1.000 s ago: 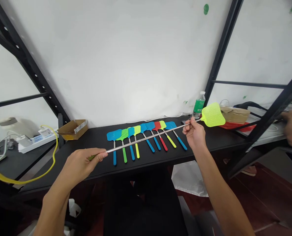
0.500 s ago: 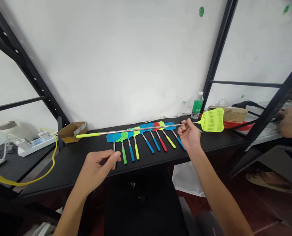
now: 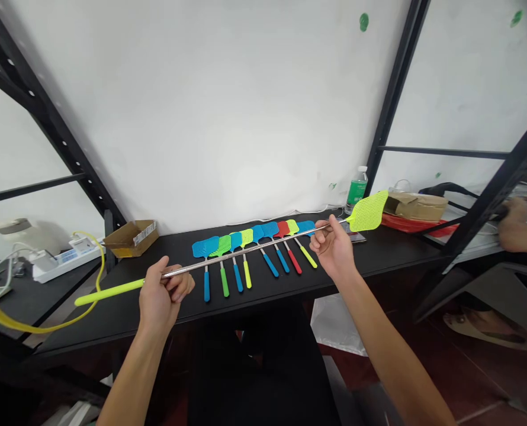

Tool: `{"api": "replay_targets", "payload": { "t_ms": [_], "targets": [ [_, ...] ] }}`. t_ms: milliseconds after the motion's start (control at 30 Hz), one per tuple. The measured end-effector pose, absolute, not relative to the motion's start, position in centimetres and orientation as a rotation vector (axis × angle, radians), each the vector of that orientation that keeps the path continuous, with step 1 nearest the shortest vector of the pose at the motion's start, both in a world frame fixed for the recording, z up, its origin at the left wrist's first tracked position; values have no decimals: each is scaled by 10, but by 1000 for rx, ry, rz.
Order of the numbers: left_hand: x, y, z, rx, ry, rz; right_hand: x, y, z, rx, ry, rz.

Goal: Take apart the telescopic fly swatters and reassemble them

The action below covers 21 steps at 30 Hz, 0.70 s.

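A yellow-green fly swatter (image 3: 368, 213) with a long, extended metal rod is held above the table, slanting up to the right. My left hand (image 3: 160, 293) is closed round the rod just beside the yellow-green handle. Near the swatter's head, my right hand (image 3: 332, 245) pinches the other end of the rod. Behind and below the rod lies a row of shorter fly swatters (image 3: 270, 229) in blue, green, yellow-green and red, heads toward the wall and handles toward me. The rod covers parts of several of them.
On the black table (image 3: 125, 302) an open cardboard box (image 3: 132, 239) stands at left, a green-labelled water bottle (image 3: 356, 189) at back right. A power strip (image 3: 63, 260) and yellow cable (image 3: 98, 278) lie far left. Another person's arm (image 3: 519, 225) shows at right, beyond the black shelf frame.
My left hand has moved left and taken hold of the rod near the handle. The handle end has dropped and shifted left; my right hand has moved slightly left, and the swatter's head has turned.
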<state>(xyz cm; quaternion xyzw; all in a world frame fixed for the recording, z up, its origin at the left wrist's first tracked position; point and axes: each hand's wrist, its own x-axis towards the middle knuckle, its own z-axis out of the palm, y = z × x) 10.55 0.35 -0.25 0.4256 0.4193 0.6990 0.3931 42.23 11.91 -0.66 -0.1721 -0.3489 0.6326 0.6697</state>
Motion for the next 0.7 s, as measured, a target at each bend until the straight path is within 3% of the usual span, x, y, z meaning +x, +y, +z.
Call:
{"api": "replay_targets", "payload": {
  "t_ms": [700],
  "targets": [
    [96,9,-2,840,1119,1822,424,133,-19,-530,-840,1470]
  ]
}}
